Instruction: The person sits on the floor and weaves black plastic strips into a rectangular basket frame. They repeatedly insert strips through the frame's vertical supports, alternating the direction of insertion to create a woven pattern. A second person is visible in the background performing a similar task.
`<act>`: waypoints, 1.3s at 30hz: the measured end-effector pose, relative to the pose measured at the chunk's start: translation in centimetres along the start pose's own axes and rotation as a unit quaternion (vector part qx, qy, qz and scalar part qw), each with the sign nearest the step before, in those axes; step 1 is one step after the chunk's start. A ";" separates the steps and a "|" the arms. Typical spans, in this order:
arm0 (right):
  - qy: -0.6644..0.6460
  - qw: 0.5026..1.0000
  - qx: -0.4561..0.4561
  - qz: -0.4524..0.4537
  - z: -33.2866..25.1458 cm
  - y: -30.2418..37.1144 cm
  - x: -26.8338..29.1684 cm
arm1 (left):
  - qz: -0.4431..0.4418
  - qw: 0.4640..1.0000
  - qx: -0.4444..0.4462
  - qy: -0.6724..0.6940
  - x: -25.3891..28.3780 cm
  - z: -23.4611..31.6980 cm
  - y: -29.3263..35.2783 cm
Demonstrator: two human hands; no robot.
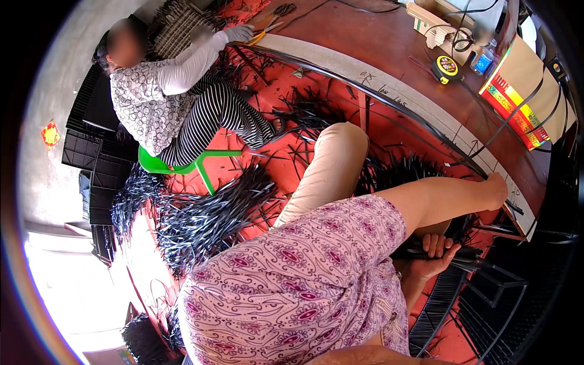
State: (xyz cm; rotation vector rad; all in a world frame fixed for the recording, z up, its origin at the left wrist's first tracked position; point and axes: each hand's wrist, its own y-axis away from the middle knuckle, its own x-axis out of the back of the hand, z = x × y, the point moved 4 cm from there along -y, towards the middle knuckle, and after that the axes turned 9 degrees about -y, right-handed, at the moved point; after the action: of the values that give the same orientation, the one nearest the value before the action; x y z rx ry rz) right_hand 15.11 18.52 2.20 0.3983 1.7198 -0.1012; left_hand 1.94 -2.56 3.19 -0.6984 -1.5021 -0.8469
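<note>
**A:** Right hand [435, 255]: what did it hold?

**B:** It was closed around a bundle of black strips [465, 254]. The fingers curled over the top of the bundle, which lay low on the right, just beside the person's purple patterned blouse [292, 280].

**A:** And the left hand [496, 188]?

**B:** The left arm reached across above the right one, and the hand rested at the near edge of a long pale board [340, 61], on or just beside a long black strip [377, 91] that ran along the board. Whether the fingers gripped that strip could not be told.

**A:** Surroundings, from largest to smallest?

**B:** A red floor [413, 131] was littered with loose black offcuts. A large heap of black strips [207, 219] lay to the left of the person's beige-trousered knee [334, 164]. A co-worker [182, 97] in a patterned top and striped trousers sat beyond the heap, with one gloved hand [240, 31] reaching toward the far end of the board. The board curved from the upper middle toward the right, between the floor and a brown table [377, 36].

**A:** Smaller items?

**B:** A green plastic stool [201, 164] stood under the co-worker. A yellow tape measure [446, 67] lay on the brown table, with a clear bottle [485, 58] near it, to its right. A pair of scissors [280, 11] lay at the top edge, near the gloved hand.
</note>
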 end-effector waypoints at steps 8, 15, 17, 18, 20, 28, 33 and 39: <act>0.005 1.000 0.009 0.004 -0.2 -0.2 0.0 | -0.006 1.000 -0.011 -0.013 0.2 0.4 -0.1; 0.014 1.000 0.015 0.014 0.1 0.0 -0.4 | 0.004 1.000 -0.007 -0.018 0.3 0.2 0.3; 0.011 1.000 0.013 0.012 0.1 -0.1 -0.2 | -0.002 1.000 -0.005 -0.012 0.2 0.2 0.2; 0.010 1.000 0.012 0.011 0.1 -0.1 -0.2 | -0.004 1.000 -0.004 -0.009 0.1 0.1 0.2; 0.011 1.000 0.009 0.004 0.1 -0.1 -0.4 | -0.009 1.000 -0.005 -0.013 0.0 0.2 0.1; 0.006 1.000 0.007 0.001 0.1 -0.3 -0.2 | 0.010 1.000 -0.001 -0.016 0.0 0.2 0.1; -0.006 1.000 0.003 0.001 0.0 -0.2 -0.2 | 0.009 1.000 0.004 -0.013 -0.3 0.2 0.2; -0.009 1.000 0.006 0.007 0.4 0.2 -0.1 | -0.003 1.000 0.010 0.015 -0.6 0.1 0.3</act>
State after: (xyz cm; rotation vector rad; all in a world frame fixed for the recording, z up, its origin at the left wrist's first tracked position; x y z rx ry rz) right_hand 15.51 18.58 2.24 0.4164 1.6996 -0.1048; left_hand 2.23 -2.31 2.63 -0.6641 -1.4855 -0.8426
